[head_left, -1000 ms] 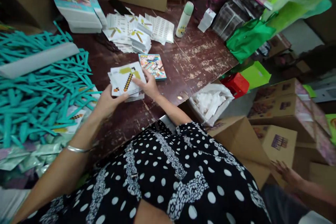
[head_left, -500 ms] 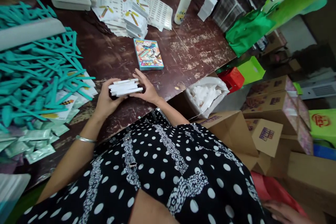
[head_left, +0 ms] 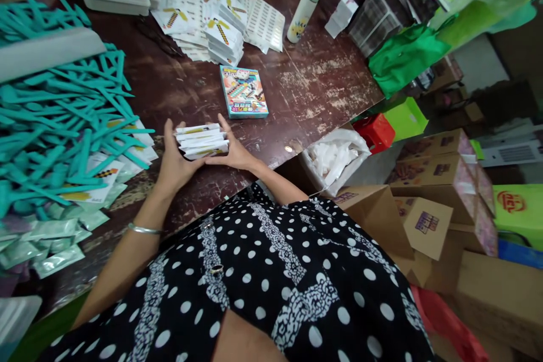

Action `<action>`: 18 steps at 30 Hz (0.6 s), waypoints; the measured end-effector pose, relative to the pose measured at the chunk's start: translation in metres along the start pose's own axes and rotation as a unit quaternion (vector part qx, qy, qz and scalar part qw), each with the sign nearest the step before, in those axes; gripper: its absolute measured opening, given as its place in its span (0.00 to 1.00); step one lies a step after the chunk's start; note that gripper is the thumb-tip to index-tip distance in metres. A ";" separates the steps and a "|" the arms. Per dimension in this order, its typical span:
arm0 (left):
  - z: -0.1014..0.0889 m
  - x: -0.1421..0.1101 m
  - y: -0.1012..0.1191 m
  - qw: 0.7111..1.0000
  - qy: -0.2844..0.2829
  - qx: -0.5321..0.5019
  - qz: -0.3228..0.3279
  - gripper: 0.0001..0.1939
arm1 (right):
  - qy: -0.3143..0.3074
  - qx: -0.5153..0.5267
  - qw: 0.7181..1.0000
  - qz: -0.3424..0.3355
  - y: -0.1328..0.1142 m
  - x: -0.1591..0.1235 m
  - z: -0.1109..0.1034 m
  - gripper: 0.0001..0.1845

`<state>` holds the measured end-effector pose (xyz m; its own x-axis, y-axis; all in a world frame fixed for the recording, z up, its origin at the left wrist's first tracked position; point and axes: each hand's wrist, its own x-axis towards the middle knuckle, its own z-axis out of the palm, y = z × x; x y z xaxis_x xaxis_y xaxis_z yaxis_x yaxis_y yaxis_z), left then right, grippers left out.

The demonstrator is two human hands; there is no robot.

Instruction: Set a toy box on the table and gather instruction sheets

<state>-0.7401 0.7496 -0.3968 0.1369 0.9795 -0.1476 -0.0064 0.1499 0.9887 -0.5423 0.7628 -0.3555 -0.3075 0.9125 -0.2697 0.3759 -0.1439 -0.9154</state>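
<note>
Both hands, left hand (head_left: 172, 161) and right hand (head_left: 232, 153), have fingers clamped on a small stack of white printed cards (head_left: 201, 141) above the worn dark-brown wooden counter (head_left: 305, 90).

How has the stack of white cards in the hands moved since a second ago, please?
Yes: the stack of white cards, flat then, now stands on edge between both hands, further from the colourful box.

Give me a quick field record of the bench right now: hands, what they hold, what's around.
left hand: cups the left end of the card stack
right hand: presses its right end
card stack: white cards, held between both hands just above the table
table: worn dark wood
colourful box: lies flat beyond the stack
teal sticks: heaped at left
bottle: upright, far side
</note>
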 end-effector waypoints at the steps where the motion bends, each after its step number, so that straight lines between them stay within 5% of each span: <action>1: -0.001 0.001 0.000 1.000 0.000 -0.001 -0.006 0.58 | -0.010 0.001 1.000 0.010 -0.004 0.000 -0.007 0.80; 4: -0.003 0.002 -0.003 1.000 0.002 0.017 -0.023 0.47 | -0.034 0.012 0.999 0.031 -0.013 0.001 -0.034 0.80; 7: 0.000 0.001 -0.006 1.000 -0.005 0.017 -0.013 0.49 | -0.033 0.053 0.998 0.010 -0.013 0.002 -0.050 0.83; 11: 0.005 0.000 -0.004 1.000 -0.026 0.009 -0.011 0.61 | -0.025 0.093 0.995 0.014 0.000 0.004 -0.028 0.93; 14: 0.005 0.000 -0.003 1.000 -0.023 0.004 -0.001 0.68 | -0.022 0.099 0.995 0.010 0.009 0.005 -0.005 0.91; 18: 0.003 -0.001 -0.009 1.000 -0.014 0.025 -0.001 0.64 | -0.039 0.090 0.995 -0.001 0.013 0.004 -0.008 0.86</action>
<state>-0.7375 0.7469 -0.4050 0.1649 0.9749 -0.1497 0.0440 0.1443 0.9885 -0.5320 0.7674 -0.3665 -0.3779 0.8815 -0.2832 0.2142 -0.2144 -0.9530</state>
